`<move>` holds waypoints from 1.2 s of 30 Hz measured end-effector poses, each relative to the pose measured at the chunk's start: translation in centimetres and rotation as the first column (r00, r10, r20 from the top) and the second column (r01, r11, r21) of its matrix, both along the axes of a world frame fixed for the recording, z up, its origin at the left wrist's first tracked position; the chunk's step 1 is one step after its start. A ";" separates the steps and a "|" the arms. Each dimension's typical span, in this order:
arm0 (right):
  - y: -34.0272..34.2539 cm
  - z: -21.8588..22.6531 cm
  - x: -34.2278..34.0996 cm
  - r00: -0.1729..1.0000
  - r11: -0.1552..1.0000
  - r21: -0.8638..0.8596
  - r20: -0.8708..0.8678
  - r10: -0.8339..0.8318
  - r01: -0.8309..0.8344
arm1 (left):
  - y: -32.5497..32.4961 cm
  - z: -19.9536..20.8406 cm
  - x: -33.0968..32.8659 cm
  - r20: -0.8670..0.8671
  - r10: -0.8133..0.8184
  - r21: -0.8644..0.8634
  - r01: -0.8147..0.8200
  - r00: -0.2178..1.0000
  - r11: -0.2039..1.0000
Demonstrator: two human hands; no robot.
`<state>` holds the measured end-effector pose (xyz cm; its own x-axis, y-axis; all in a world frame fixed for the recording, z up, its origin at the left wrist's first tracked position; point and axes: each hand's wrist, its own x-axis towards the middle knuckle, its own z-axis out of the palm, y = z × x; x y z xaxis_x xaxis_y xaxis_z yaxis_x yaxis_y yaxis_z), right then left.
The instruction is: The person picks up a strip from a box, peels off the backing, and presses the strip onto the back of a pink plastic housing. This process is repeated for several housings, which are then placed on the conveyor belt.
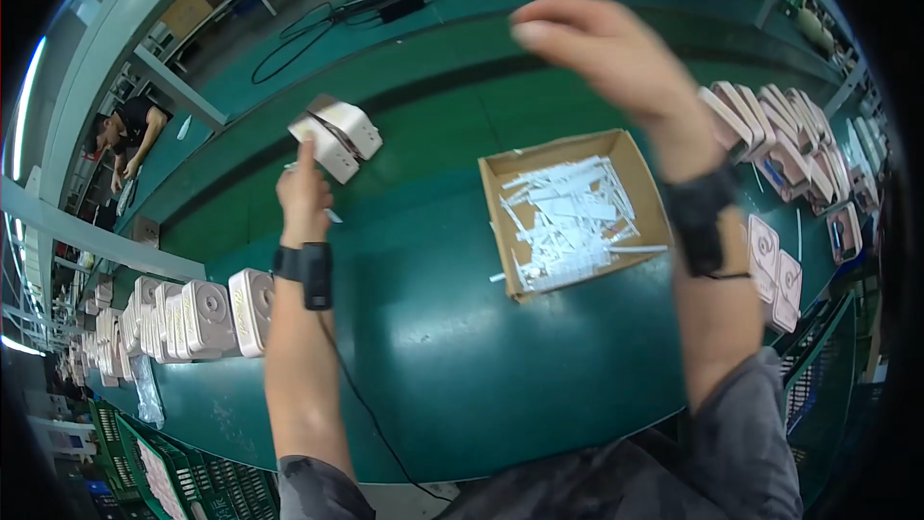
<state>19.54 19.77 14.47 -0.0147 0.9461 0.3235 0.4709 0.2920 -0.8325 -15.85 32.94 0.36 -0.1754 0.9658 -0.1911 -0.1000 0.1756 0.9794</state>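
My left hand (304, 200) reaches forward over the green work surface, one finger stretched toward a pair of pale boxy plastic housings (335, 152) and touching or overlapping the nearer one. Its other fingers are curled, and the end of a thin white strip (333, 216) pokes out beside them. Slight blur hides the exact hold. My right hand (616, 56) is raised above the far side of an open carton (654, 197), fingers bent to the left and smeared by motion. Nothing shows in it. Inside the carton lies a loose heap of white strips (568, 217).
Rows of pale pink housings (207, 316) stand at the left, and more pink shells (770, 130) are stacked at the right. Two flat pink covers (775, 270) lie beside my right forearm. A black cable with adapter (399, 6) lies beyond; a co-worker (135, 135) sits far left.
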 end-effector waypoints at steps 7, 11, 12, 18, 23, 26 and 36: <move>14.3 -15.7 -20.7 0.934 0.927 0.180 0.085 -0.347 0.328 | -0.1 -2.5 -0.2 0.030 0.090 0.055 -0.091 0.996 0.994; 18.2 -19.5 -20.9 0.964 0.960 -0.083 0.012 -0.266 0.266 | -6.0 -0.2 -2.1 0.178 0.012 0.030 -0.018 0.984 0.999; 17.4 -18.6 -21.3 0.948 0.944 -0.086 0.019 -0.317 0.318 | -7.9 0.2 -3.0 0.255 0.005 0.005 -0.007 0.967 1.000; 9.8 -12.2 -20.3 0.964 0.992 0.037 0.234 -0.129 0.124 | -21.3 -0.8 -6.9 0.518 0.017 -0.105 0.044 0.855 0.994; -9.5 -5.8 -18.3 0.996 0.997 0.083 0.087 -0.001 -0.006 | -29.5 -4.2 -9.6 0.685 0.135 -0.282 0.091 0.716 0.955; -18.2 -6.0 -14.9 0.945 0.988 0.149 0.326 -0.012 -0.039 | -30.8 -3.7 -9.8 0.577 0.173 -0.359 0.058 0.799 0.931; -28.0 -11.4 -8.9 0.702 0.973 0.210 0.707 -0.086 -0.092 | -34.3 0.1 -3.7 0.469 -0.073 -0.004 0.084 0.880 0.996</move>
<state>10.60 -8.24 3.08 -0.3261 0.8534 0.4068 0.8915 0.4207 -0.1680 -19.53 -1.35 0.45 0.0164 0.9668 -0.2548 -0.5309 0.2244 0.8172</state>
